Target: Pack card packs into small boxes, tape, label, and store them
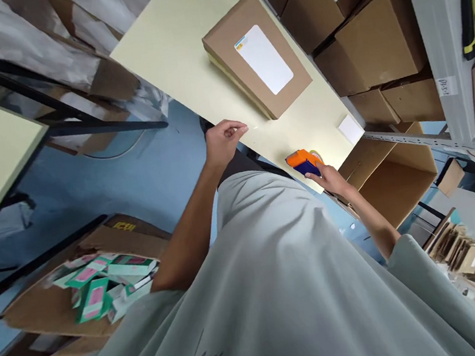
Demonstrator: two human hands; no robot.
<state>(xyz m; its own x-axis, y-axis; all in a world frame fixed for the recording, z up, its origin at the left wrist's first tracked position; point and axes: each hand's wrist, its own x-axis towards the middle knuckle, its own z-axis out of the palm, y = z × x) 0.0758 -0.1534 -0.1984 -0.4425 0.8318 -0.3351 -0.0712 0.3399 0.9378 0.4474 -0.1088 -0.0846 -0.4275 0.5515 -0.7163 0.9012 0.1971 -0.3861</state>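
My right hand (331,180) is closed around an orange and dark blue tape dispenser (303,161) at the near edge of the pale table (174,50). Part of a tape roll peeks out behind it. Thumb and fingertips pressed together, my left hand (226,140) hovers at the table's edge; whatever is between them is too small to make out. Beyond both hands lies a closed brown cardboard box (221,40) with a white label (264,59) on top. Neither hand touches this box.
Shelves of cardboard boxes (378,41) line the table's far right side. A white card (350,129) lies near the table's right corner, beside a large open carton (392,184). At lower left, another carton (36,297) holds several green and pink packets (95,297). Yellow-black cutters (468,12) hang upper right.
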